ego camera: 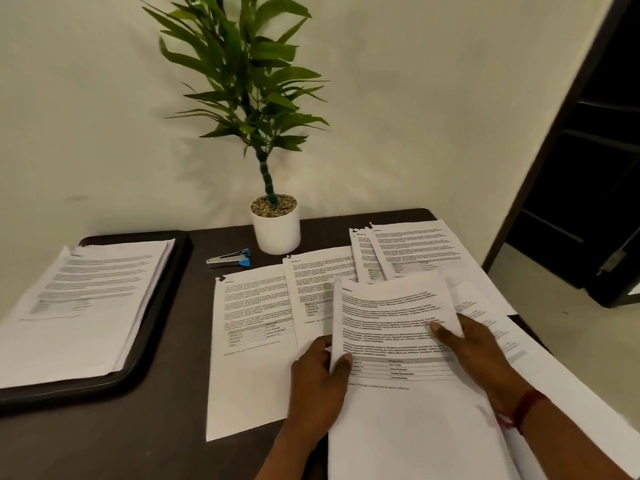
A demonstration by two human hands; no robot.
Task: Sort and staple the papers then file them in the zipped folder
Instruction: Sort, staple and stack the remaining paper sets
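A stack of printed papers [398,341] is held above the table at front right. My left hand [318,386] grips its left edge, thumb on top. My right hand [474,355] holds its right side, thumb pressed on the text. Several other printed sheets lie spread on the dark table: one at the centre [252,341], one behind it [318,282], two overlapping at the back right [415,251]. A black open folder [162,306] at the left carries a pile of papers [83,306]. A silver and blue stapler [230,259] lies behind the central sheets.
A white pot [276,230] with a tall green plant stands at the table's back edge against the wall. More loose sheets [554,375] run off the table's right side. A dark doorway [595,168] opens at the right.
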